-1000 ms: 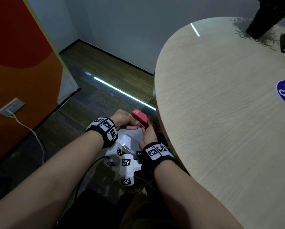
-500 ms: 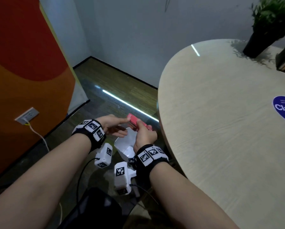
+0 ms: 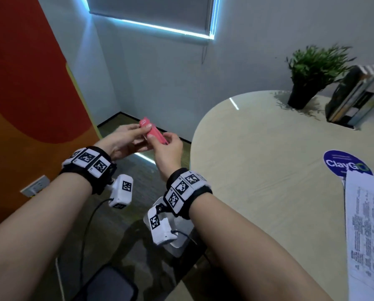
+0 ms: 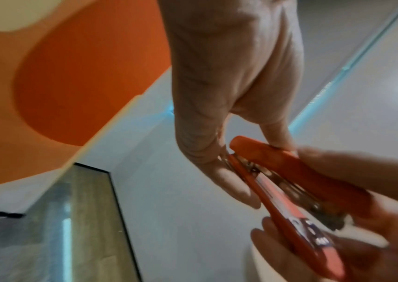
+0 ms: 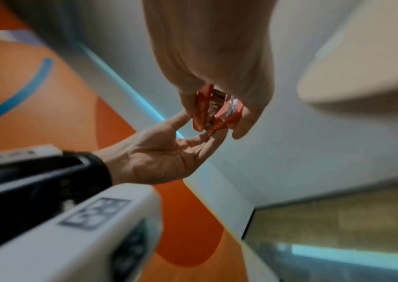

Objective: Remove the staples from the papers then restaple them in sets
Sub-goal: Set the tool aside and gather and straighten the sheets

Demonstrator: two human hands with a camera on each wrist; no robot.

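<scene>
Both forearms reach forward, the left hand (image 3: 125,140) and right hand (image 3: 167,148) raised close together, fingers pinching.

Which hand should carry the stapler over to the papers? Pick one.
Right. The right hand already pinches the stapler and is nearer the papers on the table; the left hand is farther away.

papers (image 3: 368,235) — right edge cut off
</scene>
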